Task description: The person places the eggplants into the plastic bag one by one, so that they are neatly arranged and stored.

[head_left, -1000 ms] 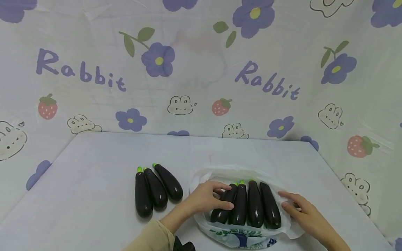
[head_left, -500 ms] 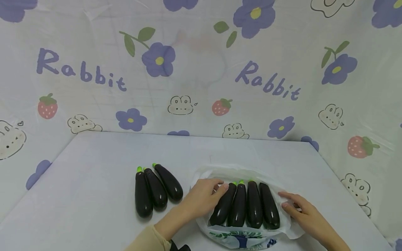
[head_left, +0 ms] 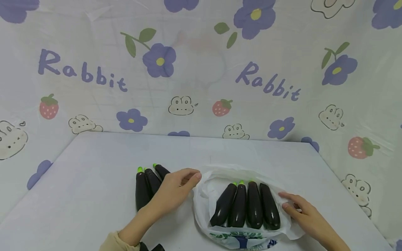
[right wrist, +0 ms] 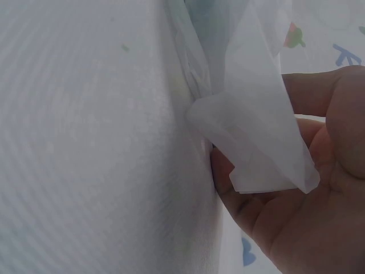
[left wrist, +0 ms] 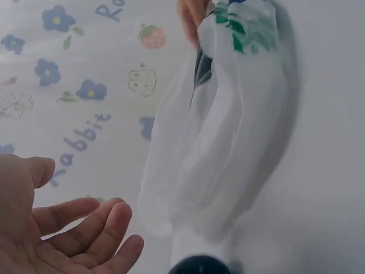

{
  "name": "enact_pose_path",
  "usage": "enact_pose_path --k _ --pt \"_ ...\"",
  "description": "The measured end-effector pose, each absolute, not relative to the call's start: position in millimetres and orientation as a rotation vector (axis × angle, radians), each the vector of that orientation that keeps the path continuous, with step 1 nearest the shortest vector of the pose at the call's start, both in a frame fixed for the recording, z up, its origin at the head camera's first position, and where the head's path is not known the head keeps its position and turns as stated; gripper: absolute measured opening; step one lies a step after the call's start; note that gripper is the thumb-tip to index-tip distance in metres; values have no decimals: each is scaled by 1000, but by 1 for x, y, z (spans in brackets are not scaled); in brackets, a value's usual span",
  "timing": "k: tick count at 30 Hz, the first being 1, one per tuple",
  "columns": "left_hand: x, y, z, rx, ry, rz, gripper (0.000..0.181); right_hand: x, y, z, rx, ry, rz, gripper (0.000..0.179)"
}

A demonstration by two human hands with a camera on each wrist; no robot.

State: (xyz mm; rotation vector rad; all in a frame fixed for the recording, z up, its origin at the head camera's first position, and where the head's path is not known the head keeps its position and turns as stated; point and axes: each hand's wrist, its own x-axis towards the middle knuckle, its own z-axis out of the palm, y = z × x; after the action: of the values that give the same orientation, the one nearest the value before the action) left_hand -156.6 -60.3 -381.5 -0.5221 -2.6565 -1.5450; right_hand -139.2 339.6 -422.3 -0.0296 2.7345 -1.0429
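Eggplants [head_left: 254, 205]: four side by side in the mouth of a thin white plastic bag [head_left: 243, 240], caps pointing away from the person. Three loose eggplants [head_left: 142, 191] on the desk [head_left: 94, 188], left of the bag, partly hidden by the left arm.

Left hand [head_left: 172, 190]: released, holding nothing, fingers loosely bent, between the loose group and the bag's left rim. Right hand [head_left: 306, 214]: fingers curled at the bag's right edge, holding a fold of plastic; firmness of grip cannot be told.

Handling, by judgement: skins glossy, likely slippery; bodies probably firm, moderate in weight, heavier at the fat end, easily bruised if real. Best hold: thumb and fingers across the middle, just toward the thick half, not by the green cap. Bag looks limp, prone to collapse; steady it by the rim.
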Motion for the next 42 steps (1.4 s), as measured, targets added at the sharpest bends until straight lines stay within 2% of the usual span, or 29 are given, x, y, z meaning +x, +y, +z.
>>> enact_pose_path --k 6,13,22,28,42 --pt "-151 -91 -379 -348 -2666 -1587 41 -138 341 -423 -18 2724 -1050 62" --pt "-143 -136 -384 -303 -2678 -1525 50 -139 340 -424 -19 2724 -1059 61" --pt "-130 -187 -402 -149 -2604 -1528 50 -141 341 -422 -40 2735 -1048 60" --pt "-130 -197 -415 -61 -2580 -1635 59 -139 342 -421 -18 2735 -1037 61" --pt "-131 -198 -433 -65 -2573 -1685 60 -139 341 -423 -27 2721 -1071 59"
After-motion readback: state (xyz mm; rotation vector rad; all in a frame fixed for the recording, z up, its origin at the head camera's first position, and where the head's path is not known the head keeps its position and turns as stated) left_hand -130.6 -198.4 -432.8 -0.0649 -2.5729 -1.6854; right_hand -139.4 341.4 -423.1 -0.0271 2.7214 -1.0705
